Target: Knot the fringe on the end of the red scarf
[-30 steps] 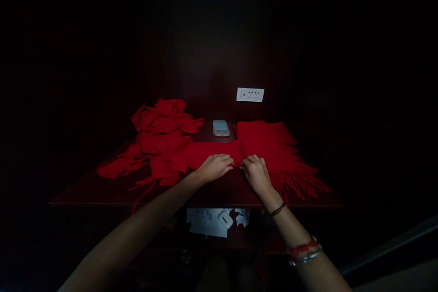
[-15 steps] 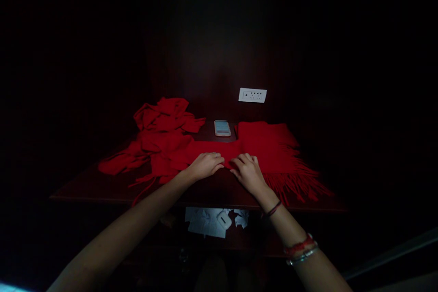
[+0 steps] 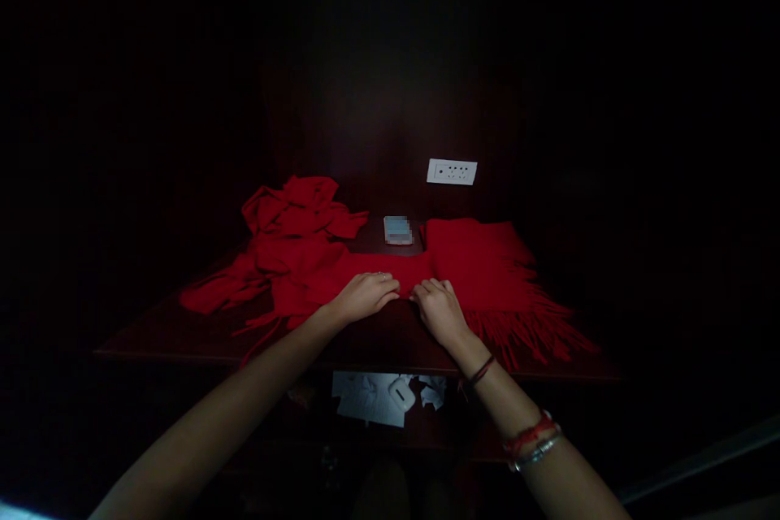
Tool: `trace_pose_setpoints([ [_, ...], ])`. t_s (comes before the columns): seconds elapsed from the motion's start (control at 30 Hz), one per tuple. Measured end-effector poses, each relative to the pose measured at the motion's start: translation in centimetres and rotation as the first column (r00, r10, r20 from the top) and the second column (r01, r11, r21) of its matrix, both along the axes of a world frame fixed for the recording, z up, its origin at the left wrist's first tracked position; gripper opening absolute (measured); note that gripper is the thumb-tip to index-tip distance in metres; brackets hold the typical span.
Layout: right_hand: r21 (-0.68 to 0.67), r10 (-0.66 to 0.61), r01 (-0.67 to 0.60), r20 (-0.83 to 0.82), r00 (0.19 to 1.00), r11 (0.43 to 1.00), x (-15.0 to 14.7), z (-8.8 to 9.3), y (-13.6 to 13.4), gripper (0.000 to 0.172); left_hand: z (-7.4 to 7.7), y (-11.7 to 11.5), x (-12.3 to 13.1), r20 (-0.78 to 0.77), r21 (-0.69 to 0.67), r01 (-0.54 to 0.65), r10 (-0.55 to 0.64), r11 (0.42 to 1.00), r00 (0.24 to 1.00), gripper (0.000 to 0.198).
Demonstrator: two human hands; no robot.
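A red scarf (image 3: 390,266) lies across the dark table, stretched flat between my hands. My left hand (image 3: 369,294) pinches its near edge, thumb and fingers together. Close by on the right, my right hand (image 3: 437,305) has its fingers curled down onto the same edge. To the left the red cloth runs into loose folds, partly behind my left forearm. Right of my right hand rests a neatly folded fringed red scarf (image 3: 475,260), its tassels spread towards the near right. Whether the flat strip joins the folded one I cannot tell.
A crumpled heap of red cloth (image 3: 298,207) lies at the back left. Behind the strip sits a phone (image 3: 398,230); a white wall socket (image 3: 452,171) is above. Under the tabletop, a shelf holds papers (image 3: 371,402) and a small white case (image 3: 401,395).
My right hand's fingers have drawn in and closed down on the scarf's edge. My left hand stays in place. The view has shifted very slightly.
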State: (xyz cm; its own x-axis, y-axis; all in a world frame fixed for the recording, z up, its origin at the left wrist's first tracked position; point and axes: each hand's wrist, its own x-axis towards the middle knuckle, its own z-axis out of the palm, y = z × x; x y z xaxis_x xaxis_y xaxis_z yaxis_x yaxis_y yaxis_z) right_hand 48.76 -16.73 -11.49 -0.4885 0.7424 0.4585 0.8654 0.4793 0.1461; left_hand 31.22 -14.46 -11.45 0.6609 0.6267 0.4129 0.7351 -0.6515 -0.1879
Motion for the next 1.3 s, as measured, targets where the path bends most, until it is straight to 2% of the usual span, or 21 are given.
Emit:
trace_pose_setpoints([
  [0.3,-0.026,0.003,-0.004,-0.029,1.0,1.0,-1.7,0.3,-0.1,0.015,0.2,0.2,0.1,-0.012,-0.037,0.016,-0.017,0.999,1.0,0.025],
  [0.63,-0.043,-0.032,0.028,-0.08,0.996,0.999,-1.3,-0.1,0.0,0.014,1.0,-0.1,-1.0,0.022,-0.091,0.049,-0.047,0.995,0.999,0.017],
  [0.83,-0.028,0.006,-0.008,-0.074,0.997,1.0,-2.0,0.2,0.1,0.014,0.9,0.2,-1.3,0.019,-0.126,0.036,-0.033,0.991,0.999,0.016],
  [1.07,-0.024,-0.008,0.006,-0.065,0.998,1.0,-2.0,0.1,0.2,0.015,1.0,0.2,-1.8,0.128,-0.168,0.001,0.02,0.986,0.992,0.02],
  [1.3,-0.006,0.027,-0.027,-0.089,0.996,1.0,-2.6,0.3,0.3,0.016,1.1,0.2,-1.7,0.064,-0.141,0.002,0.007,0.99,0.998,0.02],
])
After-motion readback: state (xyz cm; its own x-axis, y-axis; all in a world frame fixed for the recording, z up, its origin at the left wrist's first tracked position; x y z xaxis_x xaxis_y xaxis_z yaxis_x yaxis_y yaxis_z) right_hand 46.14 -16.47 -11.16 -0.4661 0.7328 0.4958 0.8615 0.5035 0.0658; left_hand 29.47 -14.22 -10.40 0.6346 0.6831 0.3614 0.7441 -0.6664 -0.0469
